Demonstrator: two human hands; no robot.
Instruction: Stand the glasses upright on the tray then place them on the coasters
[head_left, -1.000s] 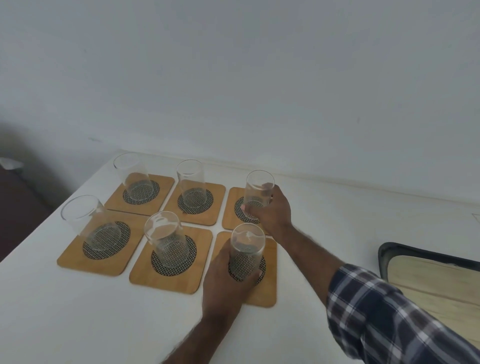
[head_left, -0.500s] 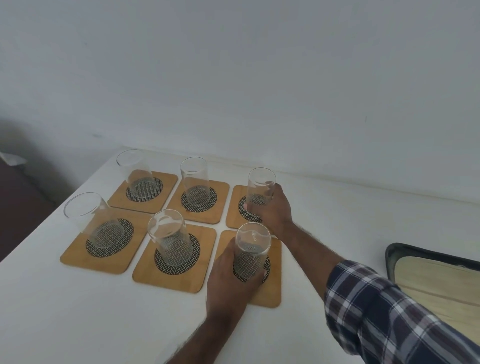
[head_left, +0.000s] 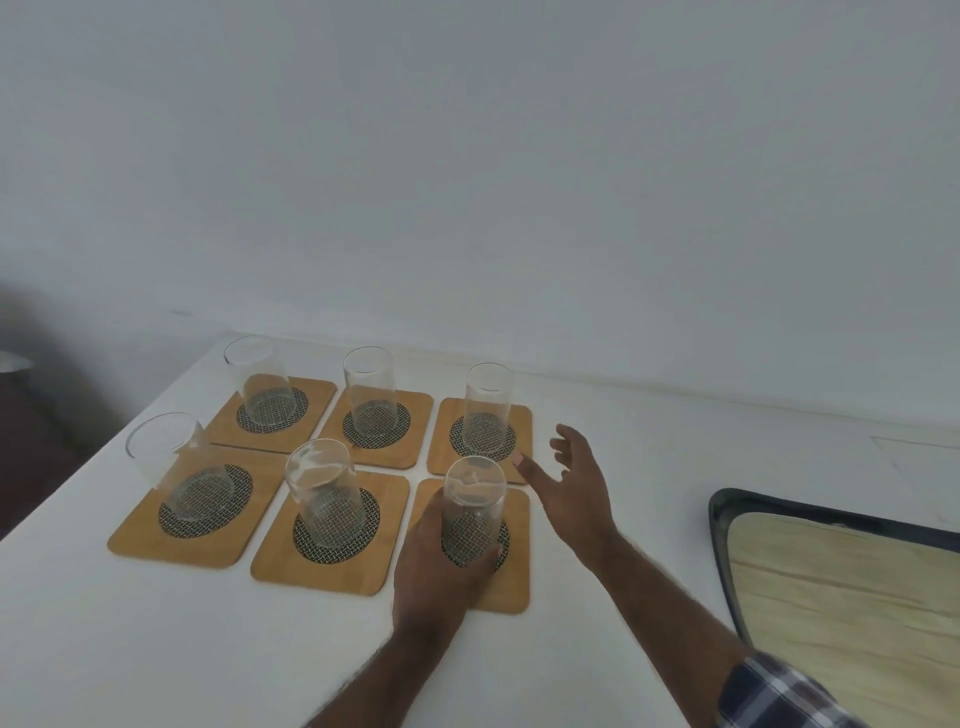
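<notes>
Six clear glasses stand upright, one on each of six wooden coasters laid in two rows of three on the white desk (head_left: 623, 519). The left hand (head_left: 436, 577) has its fingers wrapped around the near-right glass (head_left: 474, 514), which sits on its coaster (head_left: 511, 587). Just beyond those fingers stands the far-right glass (head_left: 487, 408), free of any grip. Beside it the right hand (head_left: 576, 483) is apart from the glass, its fingers spread and holding nothing. Well to the right of both hands lies the tray (head_left: 719, 525).
</notes>
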